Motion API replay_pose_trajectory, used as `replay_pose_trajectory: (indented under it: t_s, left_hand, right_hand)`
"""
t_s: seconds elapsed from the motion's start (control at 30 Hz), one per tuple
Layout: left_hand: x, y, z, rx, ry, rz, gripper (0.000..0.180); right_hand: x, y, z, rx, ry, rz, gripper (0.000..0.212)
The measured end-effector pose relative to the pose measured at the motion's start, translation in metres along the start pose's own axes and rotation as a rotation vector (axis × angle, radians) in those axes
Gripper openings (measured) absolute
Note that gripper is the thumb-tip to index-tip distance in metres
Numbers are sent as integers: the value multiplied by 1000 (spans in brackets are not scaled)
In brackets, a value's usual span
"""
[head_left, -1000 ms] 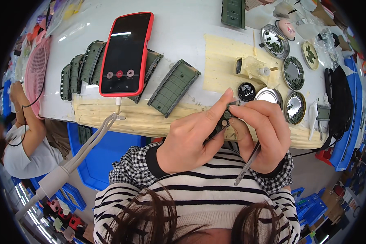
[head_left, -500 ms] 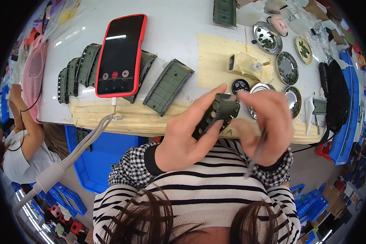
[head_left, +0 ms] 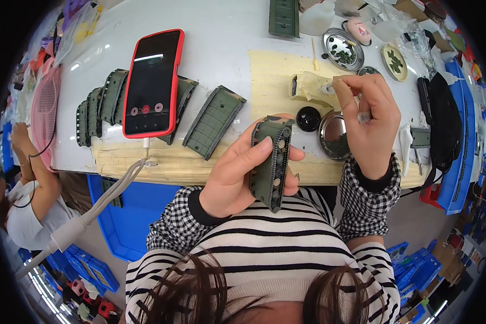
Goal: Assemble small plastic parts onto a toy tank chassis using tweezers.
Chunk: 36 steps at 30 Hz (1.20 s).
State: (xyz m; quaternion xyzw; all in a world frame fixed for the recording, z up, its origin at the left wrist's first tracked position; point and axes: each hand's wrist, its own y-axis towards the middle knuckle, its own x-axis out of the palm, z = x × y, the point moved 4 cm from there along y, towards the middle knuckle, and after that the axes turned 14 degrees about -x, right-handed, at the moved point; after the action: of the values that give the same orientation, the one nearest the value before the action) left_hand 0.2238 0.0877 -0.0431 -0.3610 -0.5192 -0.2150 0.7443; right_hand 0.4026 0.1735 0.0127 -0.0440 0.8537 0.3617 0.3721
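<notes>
My left hand [head_left: 229, 175] grips a curved dark-green plastic piece [head_left: 270, 162] with ridged edges and a row of round pale studs down one side. Its thumb lies on the face and the fingers wrap behind. My right hand [head_left: 367, 108] is closed in a pinch at the white top of a small bottle [head_left: 325, 88], set in a yellowish wrapped block [head_left: 310, 89]. Whatever its fingertips pinch is hidden; a small shiny bit shows in the palm. Below the block sits a round pot of glossy black [head_left: 308, 118], beside a metal dish [head_left: 329, 135].
A phone in a red case [head_left: 154, 81] leans on several similar green pieces [head_left: 213, 121], a thick white cable [head_left: 110, 189] trailing from it. Dishes of small green parts [head_left: 343, 49] stand at the back right. A blue bin [head_left: 137, 216] is below the table edge; another person [head_left: 38, 189] sits left.
My right hand has moved from beside the green piece up to the bottle. My left hand has turned the piece upright, its studded side now showing, and lowered it slightly.
</notes>
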Motion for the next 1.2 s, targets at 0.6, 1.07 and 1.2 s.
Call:
replay_pose_trajectory:
  t_s: [0.6, 1.07, 1.2]
  left_hand:
    - [2, 6, -8, -63, -212, -184, 53]
    - [-1, 5, -9, -83, -146, -129, 55]
    - [1, 1, -4, -23, 37, -31, 60]
  right_hand:
    - [13, -22, -39, 229, 970, 171, 20]
    - [13, -23, -38, 253, 912, 213, 17]
    - [1, -19, -27, 219, 675, 325, 13]
